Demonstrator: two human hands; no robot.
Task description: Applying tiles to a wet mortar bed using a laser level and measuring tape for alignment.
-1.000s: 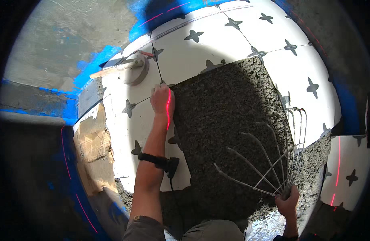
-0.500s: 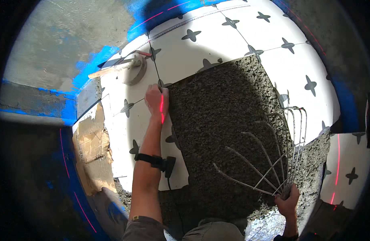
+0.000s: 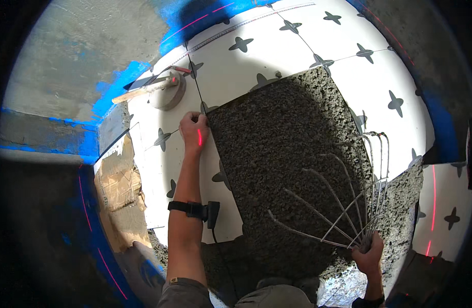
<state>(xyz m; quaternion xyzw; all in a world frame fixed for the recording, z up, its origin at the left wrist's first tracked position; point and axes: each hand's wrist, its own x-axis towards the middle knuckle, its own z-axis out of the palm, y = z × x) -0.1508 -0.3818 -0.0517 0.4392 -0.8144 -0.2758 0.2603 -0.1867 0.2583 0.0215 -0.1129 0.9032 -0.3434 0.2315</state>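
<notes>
My left hand (image 3: 195,129) is closed, thumb against fingers, at the white tile's (image 3: 166,154) edge by a joint corner. Whether anything small is pinched in it is hidden. Beside it lies a rectangular bed of dark, coarse mortar (image 3: 282,149), bordered by white tiles (image 3: 328,41) with grey star-shaped motifs. At the lower right my right hand (image 3: 368,255) grips a wire fan rake (image 3: 345,218) by its gathered end. The rake's long bent tines spread over the mortar and the tile at its right, joined by thin cross rods.
A round-headed mallet (image 3: 168,97) with a wooden handle rests on the tiles at upper left. Torn cardboard (image 3: 118,190) lies at the left. A long graduated strip (image 3: 246,20) runs along the far tiles. Blue coating edges the walls, and red laser lines cross the scene.
My left hand has shifted slightly left and down, away from the mortar's corner, its fingers still closed. My right hand keeps its grip on the rake, nearly unmoved.
</notes>
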